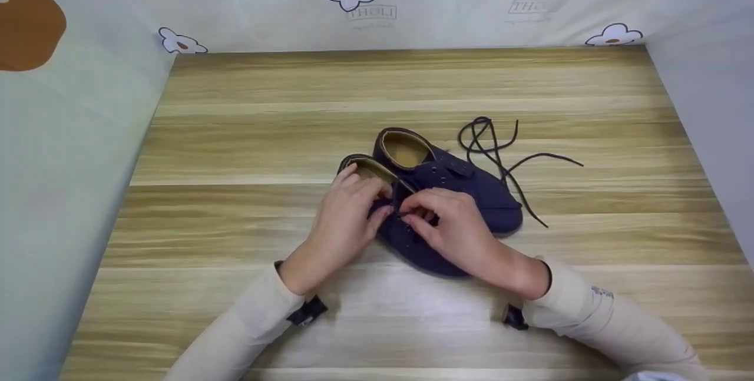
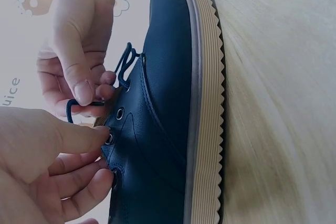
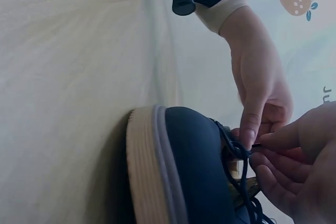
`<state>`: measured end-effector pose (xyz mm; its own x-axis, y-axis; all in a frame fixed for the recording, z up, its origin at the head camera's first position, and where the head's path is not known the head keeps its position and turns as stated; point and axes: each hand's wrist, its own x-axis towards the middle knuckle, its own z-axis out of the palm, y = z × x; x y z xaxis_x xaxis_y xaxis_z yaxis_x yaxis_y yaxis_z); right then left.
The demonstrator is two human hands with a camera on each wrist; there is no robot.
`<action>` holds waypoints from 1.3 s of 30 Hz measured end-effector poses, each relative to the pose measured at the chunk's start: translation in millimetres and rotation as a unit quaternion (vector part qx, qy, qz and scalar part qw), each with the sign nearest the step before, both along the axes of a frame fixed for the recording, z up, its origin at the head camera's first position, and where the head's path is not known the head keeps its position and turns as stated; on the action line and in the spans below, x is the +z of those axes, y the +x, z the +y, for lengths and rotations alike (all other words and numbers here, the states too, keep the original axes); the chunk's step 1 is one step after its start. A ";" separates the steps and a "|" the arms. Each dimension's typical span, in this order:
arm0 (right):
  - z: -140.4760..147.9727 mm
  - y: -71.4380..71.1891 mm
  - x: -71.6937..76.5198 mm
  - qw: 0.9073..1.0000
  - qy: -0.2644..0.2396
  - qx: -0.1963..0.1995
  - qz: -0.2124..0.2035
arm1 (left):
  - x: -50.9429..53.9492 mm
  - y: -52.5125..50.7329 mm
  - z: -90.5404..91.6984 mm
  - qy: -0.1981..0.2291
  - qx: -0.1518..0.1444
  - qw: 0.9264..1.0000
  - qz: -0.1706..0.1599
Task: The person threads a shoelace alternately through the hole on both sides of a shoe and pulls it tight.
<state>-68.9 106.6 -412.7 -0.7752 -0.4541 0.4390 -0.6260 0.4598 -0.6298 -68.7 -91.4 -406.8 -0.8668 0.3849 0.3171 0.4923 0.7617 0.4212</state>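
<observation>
Two dark navy lace-up shoes lie side by side. The near shoe [image 1: 433, 260] has a pale ridged sole [image 2: 207, 103] and metal-ringed eyelets. At its opening my left hand [image 1: 347, 210] pinches the eyelet flap, the thumb lying by an eyelet [image 2: 120, 113]. My right hand [image 1: 450, 222] pinches the dark tip of a shoelace [image 2: 69, 109] between thumb and finger, just above the eyelets. Part of that lace is threaded near the toe end; its run behind the left thumb is hidden. In the right wrist view, both hands' fingertips meet above the shoe's tongue area.
Behind the near shoe stands the far shoe [image 1: 495, 192], with bare eyelets showing. A loose dark lace [image 1: 500, 163] trails over it and onto the wood-grain table [image 1: 265, 122]. Pale printed sheets [image 1: 430, 22] wall the back and sides.
</observation>
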 end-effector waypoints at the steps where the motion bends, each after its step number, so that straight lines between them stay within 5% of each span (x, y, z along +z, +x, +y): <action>1: -0.4 0.2 -1.4 1.000 -0.002 0.002 0.007 | 0.3 0.0 0.1 0.000 0.000 1.000 -0.001; 11: -5.3 -0.1 -11.3 0.992 0.040 0.013 0.121 | 1.3 0.7 0.1 -0.003 0.002 1.000 -0.009; 21: -8.2 1.1 -12.6 0.980 0.095 -0.003 0.177 | 2.4 1.0 -0.8 0.001 -0.001 1.000 -0.004; 27: -6.5 6.5 -10.4 0.985 0.111 -0.023 0.130 | 2.8 1.6 -0.8 0.009 -0.001 1.000 -0.011; 31: -5.8 8.4 -8.5 0.987 0.131 0.000 0.095 | 2.5 1.5 -1.3 0.012 0.001 1.000 -0.016; 39: -6.2 3.1 -5.0 0.997 0.069 0.036 0.015 | 2.3 1.9 -2.0 0.019 -0.003 1.000 -0.019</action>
